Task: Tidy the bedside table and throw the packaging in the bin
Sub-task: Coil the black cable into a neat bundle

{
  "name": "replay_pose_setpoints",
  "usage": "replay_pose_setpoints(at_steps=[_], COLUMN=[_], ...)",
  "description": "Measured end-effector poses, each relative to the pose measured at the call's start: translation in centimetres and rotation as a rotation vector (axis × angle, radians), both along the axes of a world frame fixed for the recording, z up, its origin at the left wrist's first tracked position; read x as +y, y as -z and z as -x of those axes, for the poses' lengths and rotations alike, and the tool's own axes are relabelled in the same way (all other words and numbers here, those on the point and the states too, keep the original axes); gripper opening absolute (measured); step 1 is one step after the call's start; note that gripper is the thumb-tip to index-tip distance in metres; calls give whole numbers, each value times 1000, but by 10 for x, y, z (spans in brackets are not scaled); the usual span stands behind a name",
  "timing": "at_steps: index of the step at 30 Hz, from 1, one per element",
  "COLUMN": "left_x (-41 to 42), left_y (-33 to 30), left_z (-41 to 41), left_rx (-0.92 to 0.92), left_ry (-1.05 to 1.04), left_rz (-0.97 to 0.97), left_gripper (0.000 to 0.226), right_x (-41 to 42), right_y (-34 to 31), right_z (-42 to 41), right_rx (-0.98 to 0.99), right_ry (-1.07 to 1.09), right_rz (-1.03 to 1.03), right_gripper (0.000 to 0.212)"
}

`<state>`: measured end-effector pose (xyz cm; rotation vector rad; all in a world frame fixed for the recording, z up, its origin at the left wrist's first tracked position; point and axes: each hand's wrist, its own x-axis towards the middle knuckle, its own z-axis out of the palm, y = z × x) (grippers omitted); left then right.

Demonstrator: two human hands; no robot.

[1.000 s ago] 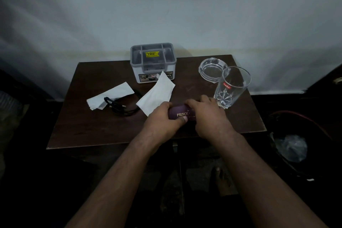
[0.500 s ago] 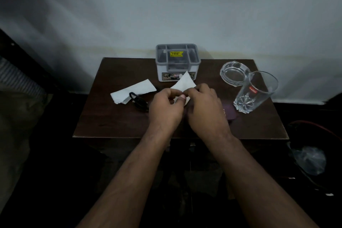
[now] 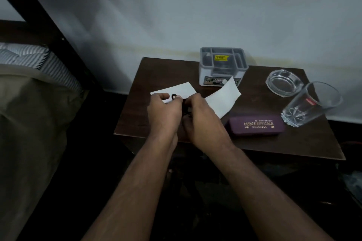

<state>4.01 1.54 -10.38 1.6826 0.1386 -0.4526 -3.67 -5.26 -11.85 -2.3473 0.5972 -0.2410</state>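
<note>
We look down on a dark wooden table (image 3: 156,76) set against a pale wall (image 3: 195,6), with a bed (image 3: 29,103) off its left edge. Near the back edge stands a grey organiser box (image 3: 223,68). At the back right corner sits a glass ashtray (image 3: 284,82), and a tumbler (image 3: 307,105) stands just in front of it, near the right edge. A purple glasses case (image 3: 256,125) lies near the front edge. One white paper (image 3: 223,98) lies in front of the box; another (image 3: 176,91) lies left of it. Our left hand (image 3: 163,112) and right hand (image 3: 201,121) meet over the table's front left part, fingers curled on a black cable (image 3: 174,96) that lies partly on the left paper.
</note>
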Motion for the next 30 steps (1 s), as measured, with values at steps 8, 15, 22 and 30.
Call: replay_pose_setpoints(at_steps=[8, 15, 22, 30], left_x=[-4, 0, 5, 4], left_y=[-2, -5, -11, -18], left_z=[-9, -14, -15, -9], left_rx=[212, 197, 153, -185], left_ry=[141, 167, 148, 270], left_rz=[56, 75, 57, 47], left_gripper=[25, 27, 27, 41], right_x=[-13, -17, -25, -29], right_y=[19, 37, 15, -18], right_z=[-15, -23, -18, -5], right_rx=[104, 206, -53, -465], right_ry=[-15, -108, -1, 223], right_rz=[-64, 11, -346, -1007], right_gripper=[41, 37, 41, 38])
